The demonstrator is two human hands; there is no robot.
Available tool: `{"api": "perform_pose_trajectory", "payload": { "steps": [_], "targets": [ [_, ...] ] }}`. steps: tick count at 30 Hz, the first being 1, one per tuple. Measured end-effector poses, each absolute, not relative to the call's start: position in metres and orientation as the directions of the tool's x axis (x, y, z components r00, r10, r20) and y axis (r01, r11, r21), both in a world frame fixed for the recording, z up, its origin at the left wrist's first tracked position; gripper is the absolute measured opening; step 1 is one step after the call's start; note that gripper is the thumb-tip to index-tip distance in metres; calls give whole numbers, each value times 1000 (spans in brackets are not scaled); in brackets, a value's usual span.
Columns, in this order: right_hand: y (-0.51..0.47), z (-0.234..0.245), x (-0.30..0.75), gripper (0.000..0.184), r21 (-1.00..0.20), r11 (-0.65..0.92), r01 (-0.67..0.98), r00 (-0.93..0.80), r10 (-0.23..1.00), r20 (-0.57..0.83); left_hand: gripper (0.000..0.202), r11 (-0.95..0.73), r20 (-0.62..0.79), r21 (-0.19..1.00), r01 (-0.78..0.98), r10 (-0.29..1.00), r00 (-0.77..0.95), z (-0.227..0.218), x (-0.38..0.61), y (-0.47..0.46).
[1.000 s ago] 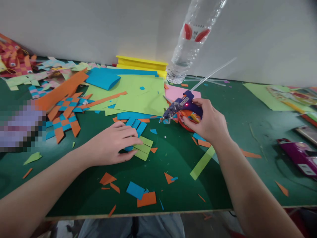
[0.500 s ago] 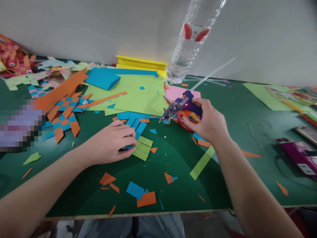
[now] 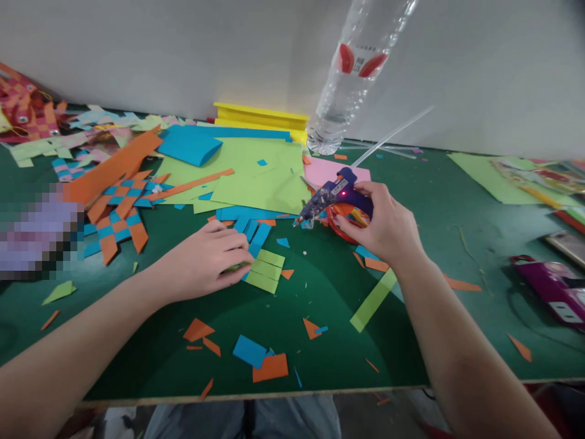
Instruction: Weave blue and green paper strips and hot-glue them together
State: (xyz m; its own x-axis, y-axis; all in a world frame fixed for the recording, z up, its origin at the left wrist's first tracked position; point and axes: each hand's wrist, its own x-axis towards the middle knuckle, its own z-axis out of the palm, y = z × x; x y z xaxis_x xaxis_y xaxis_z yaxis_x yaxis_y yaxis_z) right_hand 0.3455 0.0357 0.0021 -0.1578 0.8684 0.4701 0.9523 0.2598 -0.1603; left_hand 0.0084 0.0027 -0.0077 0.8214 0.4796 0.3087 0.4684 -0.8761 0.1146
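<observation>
My left hand is closed over a small piece of interlaced paper strips, its fingertips pressed on it. Blue strips stick out beyond the fingers, and green strips fan out to the right; the part under the palm is hidden. In my right hand is the handle of a dark blue glue gun, with the fingers and thumb around it. The gun's red light is lit, its nozzle points down and left, and a clear glue stick juts from its back.
Behind the hands lie green paper sheets. A water bottle stands at the back. Woven orange and blue paper pieces lie left, beside a blurred-out object. A purple device is at right. Paper scraps dot the front.
The green strips under my left hand have turned slightly and shifted a little to the right. My right hand and the glue gun have barely moved.
</observation>
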Motion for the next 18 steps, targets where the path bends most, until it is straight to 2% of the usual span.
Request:
{"api": "perform_pose_trajectory", "payload": {
  "steps": [3,8,15,18],
  "targets": [
    [36,2,346,54,-155,257,954,-157,868,471,29,-869,367,80,488,481,796,-7,8,3],
    [35,4,345,56,-161,234,959,-137,877,461,34,-781,404,35,624,582,705,-10,3,6],
    [36,5,344,60,-180,214,960,-113,886,449,77,-649,312,78,757,737,600,-17,-1,7],
    [36,5,345,60,-177,209,962,-110,886,450,86,-592,296,78,802,782,549,-20,-2,8]
  ]
}}
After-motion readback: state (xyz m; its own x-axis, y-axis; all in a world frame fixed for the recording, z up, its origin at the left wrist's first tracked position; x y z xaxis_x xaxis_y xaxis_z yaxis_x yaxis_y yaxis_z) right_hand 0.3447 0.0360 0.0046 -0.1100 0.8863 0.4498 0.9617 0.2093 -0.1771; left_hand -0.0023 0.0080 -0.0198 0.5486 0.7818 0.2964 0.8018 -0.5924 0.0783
